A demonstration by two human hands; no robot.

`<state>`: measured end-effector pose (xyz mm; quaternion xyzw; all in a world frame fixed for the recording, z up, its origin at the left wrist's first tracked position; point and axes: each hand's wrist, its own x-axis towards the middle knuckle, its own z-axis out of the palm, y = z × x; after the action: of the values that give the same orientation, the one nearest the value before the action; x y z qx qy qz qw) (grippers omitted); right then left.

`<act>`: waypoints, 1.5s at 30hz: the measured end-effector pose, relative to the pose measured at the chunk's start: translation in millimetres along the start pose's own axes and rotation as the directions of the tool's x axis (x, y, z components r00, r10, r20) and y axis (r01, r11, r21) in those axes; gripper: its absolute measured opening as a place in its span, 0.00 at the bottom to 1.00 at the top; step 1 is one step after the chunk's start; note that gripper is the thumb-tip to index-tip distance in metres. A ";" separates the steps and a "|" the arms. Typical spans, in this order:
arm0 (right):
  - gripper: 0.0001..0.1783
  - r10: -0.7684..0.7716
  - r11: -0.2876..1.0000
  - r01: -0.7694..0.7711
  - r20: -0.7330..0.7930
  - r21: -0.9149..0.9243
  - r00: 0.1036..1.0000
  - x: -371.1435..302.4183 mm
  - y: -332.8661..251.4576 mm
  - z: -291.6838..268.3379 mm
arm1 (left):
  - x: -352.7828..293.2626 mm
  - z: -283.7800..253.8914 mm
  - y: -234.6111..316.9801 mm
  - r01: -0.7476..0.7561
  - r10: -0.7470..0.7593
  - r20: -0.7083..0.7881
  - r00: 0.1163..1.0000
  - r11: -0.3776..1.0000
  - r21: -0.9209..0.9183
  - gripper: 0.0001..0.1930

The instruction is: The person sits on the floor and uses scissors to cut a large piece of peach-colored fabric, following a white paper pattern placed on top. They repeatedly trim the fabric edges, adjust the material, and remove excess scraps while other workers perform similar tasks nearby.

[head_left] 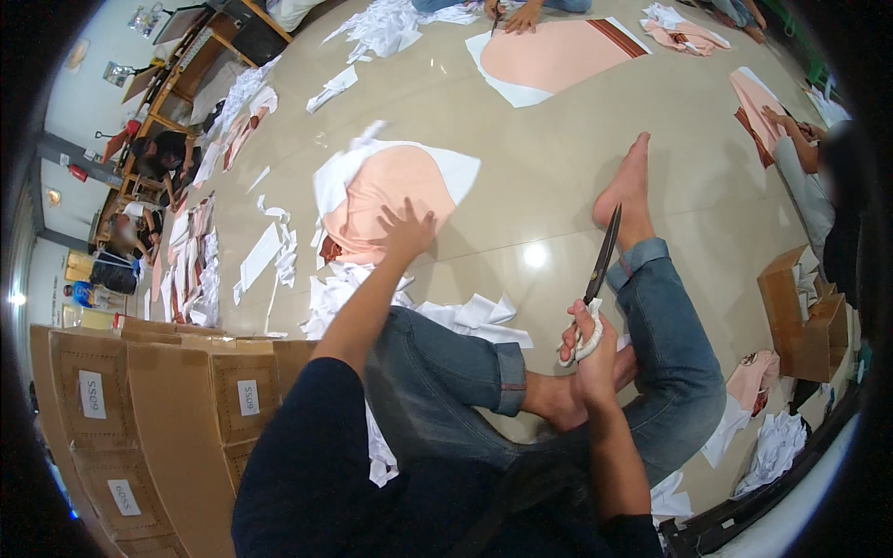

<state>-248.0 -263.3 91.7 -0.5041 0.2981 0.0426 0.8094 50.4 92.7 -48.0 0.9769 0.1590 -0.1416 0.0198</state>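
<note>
My left hand (406, 228) lies with spread fingers on a peach fabric piece (377, 200) with white corners, bunched on the floor ahead of me. A brown-red part of the cloth shows at its lower left. In my right hand (588, 346) I grip a pair of large scissors (605, 253) by handles wrapped in white. The dark blades point up and away, close together, over the floor beside my right ankle. White scraps (474, 316) lie between the cloth and my bent left leg.
Cardboard boxes (177, 400) stand close at my left. An open carton (805, 321) sits at the right. Across the floor, a co-worker's hands (521, 17) work at another peach and white piece (558, 60). More people sit at the left and right among cloth heaps.
</note>
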 end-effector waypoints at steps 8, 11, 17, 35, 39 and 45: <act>0.23 0.083 0.969 -0.052 0.118 -0.243 0.990 7.6 19.6 2.0 | -11.2 15.1 15.3 -0.082 0.103 0.124 0.987 0.983 -0.164 0.47; 0.27 0.135 0.908 -0.068 0.135 -0.413 0.982 18.2 26.2 -0.5 | -33.0 10.2 39.3 -0.184 0.199 0.220 0.955 0.979 -0.083 0.49; 0.34 0.369 0.709 -0.175 0.148 -0.683 0.918 26.0 43.7 -30.8 | -125.4 1.0 78.0 -0.510 0.489 0.416 0.767 0.857 -0.068 0.45; 0.29 0.269 0.622 -0.103 0.089 -0.776 0.959 71.6 82.5 -45.3 | -105.1 -18.2 82.7 -0.709 0.626 0.657 0.421 0.679 -0.193 0.36; 0.24 0.135 0.496 0.037 0.119 -0.867 0.984 76.4 87.8 -42.1 | -103.6 -6.2 93.7 -0.692 0.517 0.741 0.428 0.715 -0.100 0.33; 0.27 0.060 0.302 0.081 0.104 -0.950 0.993 60.7 96.1 -30.2 | -103.7 -8.9 97.8 -0.667 0.472 0.784 0.403 0.738 -0.102 0.30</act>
<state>-247.1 -255.9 -25.7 -0.8831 0.1628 0.2354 0.3717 -10.6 -31.0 -10.8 0.8071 -0.2280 -0.5442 0.0208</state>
